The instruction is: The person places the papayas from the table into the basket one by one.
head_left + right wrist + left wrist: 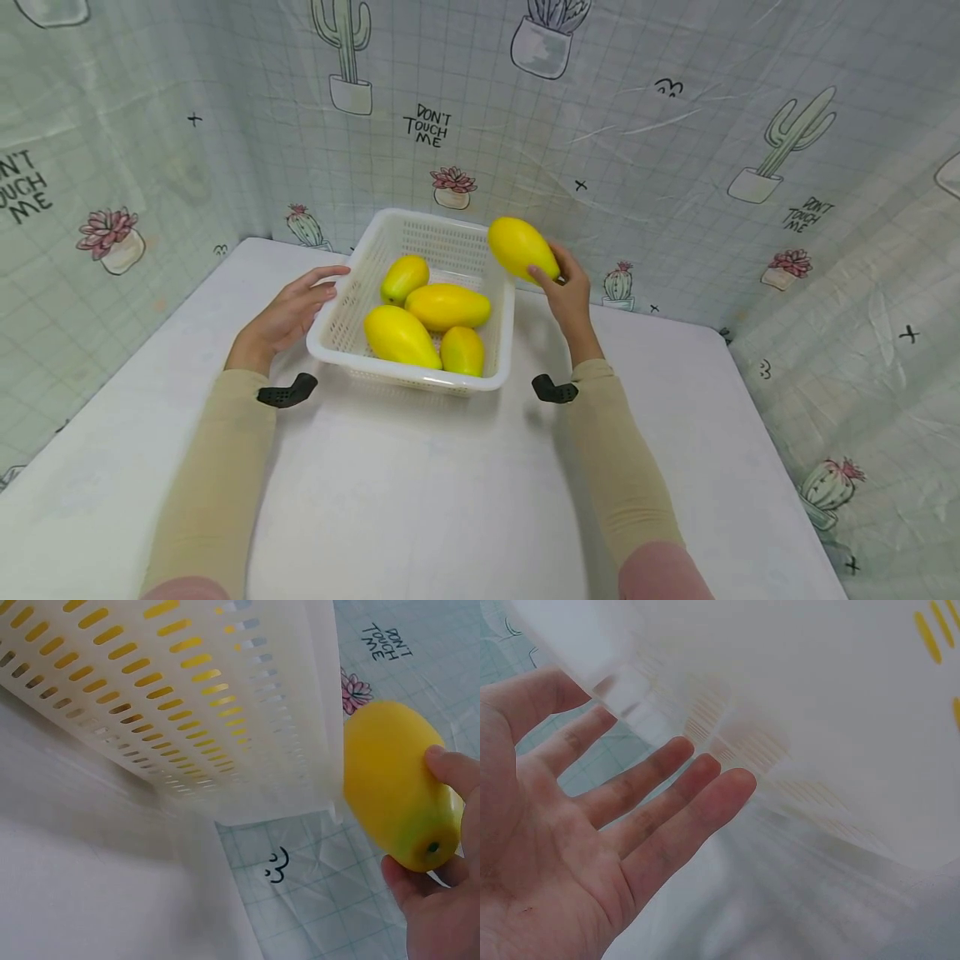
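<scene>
A white plastic basket [420, 374] with slotted walls holds several yellow mangoes [448, 307]. My right hand [570, 292] grips another mango [519, 248] above the basket's right rim; its greenish stem end shows in the right wrist view, with the thumb on one side and fingertips on the other. At the basket's left side is my left hand [288, 315], its fingers spread and nearly straight. Seen from the left wrist, the fingertips [731, 787] are at the basket's outer wall; whether they all touch it I cannot tell.
The basket stands on a white table [420, 492], near its back edge. Behind and on both sides hangs a grid-patterned curtain [645, 150] printed with cacti and lettering. Each wrist bears a black camera mount, the left one [288, 392] and the right one [555, 390].
</scene>
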Demonstrator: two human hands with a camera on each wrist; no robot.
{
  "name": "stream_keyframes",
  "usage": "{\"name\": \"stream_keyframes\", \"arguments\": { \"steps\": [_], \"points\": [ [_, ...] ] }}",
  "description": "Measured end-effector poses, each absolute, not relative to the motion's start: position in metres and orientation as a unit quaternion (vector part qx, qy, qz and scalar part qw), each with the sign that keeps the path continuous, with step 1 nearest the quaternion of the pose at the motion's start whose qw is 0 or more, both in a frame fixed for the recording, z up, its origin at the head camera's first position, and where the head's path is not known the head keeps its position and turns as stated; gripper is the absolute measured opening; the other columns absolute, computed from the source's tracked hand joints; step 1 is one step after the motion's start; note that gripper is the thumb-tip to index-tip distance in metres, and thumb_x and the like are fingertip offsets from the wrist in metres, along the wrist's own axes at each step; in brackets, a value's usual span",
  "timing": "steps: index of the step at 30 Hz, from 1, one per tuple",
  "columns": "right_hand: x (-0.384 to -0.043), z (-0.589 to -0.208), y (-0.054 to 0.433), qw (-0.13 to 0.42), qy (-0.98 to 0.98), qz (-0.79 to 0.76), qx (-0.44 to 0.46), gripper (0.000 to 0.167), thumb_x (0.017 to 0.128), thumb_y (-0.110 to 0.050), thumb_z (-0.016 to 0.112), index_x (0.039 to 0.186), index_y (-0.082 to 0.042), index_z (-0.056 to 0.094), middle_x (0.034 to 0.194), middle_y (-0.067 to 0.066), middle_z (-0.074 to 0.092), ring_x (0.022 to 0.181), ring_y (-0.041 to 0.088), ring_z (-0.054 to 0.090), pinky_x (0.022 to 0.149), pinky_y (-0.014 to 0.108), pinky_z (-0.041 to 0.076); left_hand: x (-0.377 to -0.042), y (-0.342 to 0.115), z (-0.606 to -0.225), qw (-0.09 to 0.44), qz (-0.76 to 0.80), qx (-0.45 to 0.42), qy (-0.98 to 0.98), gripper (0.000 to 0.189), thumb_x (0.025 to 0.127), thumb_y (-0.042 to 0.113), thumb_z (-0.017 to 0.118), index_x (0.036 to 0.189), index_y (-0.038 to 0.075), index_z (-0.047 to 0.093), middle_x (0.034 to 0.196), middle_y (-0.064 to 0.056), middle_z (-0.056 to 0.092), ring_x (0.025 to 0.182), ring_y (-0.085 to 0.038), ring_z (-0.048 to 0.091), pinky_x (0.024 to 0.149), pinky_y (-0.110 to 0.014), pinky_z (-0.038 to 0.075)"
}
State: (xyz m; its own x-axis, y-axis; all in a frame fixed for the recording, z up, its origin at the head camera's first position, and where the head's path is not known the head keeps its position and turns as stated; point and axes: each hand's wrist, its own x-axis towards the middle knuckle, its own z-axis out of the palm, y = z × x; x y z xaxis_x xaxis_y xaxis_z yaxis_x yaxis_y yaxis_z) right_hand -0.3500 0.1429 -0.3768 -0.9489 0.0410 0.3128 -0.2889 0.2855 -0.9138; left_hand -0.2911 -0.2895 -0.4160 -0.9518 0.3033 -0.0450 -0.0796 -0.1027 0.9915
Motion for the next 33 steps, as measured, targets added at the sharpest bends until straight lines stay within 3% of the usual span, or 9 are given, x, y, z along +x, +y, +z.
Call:
{"name": "stream_keyframes", "arguments": {
  "steps": [18, 26, 33],
  "points": [
    [-0.348, -0.369, 0.142, 0.111, -0.763, 0.631, 0.08, 0.053, 0.09, -0.021, 0.069, 0.139, -0.013, 0.051, 0.143, 0.007, 0.048, 0.131, 0.024, 0.051, 0.108, 0.036, 0.044, -0.289, -0.289, -0.415, 0.13, 0.745, 0.095, 0.648, 0.045, 0.103, 0.018, 0.046, 0.146, 0.019, 0.037, 0.137, -0.002, 0.048, 0.107, -0.013, 0.063, 0.085, -0.026, 0.057],
    [-0.33, -0.349, 0.133, 0.121, -0.782, 0.605, 0.087, 0.05, 0.092, -0.013, 0.065, 0.139, -0.002, 0.049, 0.142, 0.015, 0.049, 0.131, 0.031, 0.049, 0.106, 0.042, 0.045, -0.289, -0.289, -0.415, 0.13, 0.741, 0.094, 0.652, 0.045, 0.102, 0.019, 0.047, 0.146, 0.02, 0.037, 0.138, -0.003, 0.047, 0.108, -0.014, 0.063, 0.085, -0.026, 0.057],
    [-0.329, -0.348, 0.133, 0.115, -0.787, 0.598, 0.097, 0.049, 0.093, -0.012, 0.063, 0.139, -0.003, 0.05, 0.143, 0.015, 0.05, 0.131, 0.029, 0.05, 0.104, 0.044, 0.046, -0.29, -0.289, -0.416, 0.132, 0.742, 0.097, 0.65, 0.045, 0.103, 0.019, 0.046, 0.147, 0.019, 0.037, 0.138, -0.002, 0.047, 0.108, -0.013, 0.062, 0.086, -0.026, 0.057]
  ]
}}
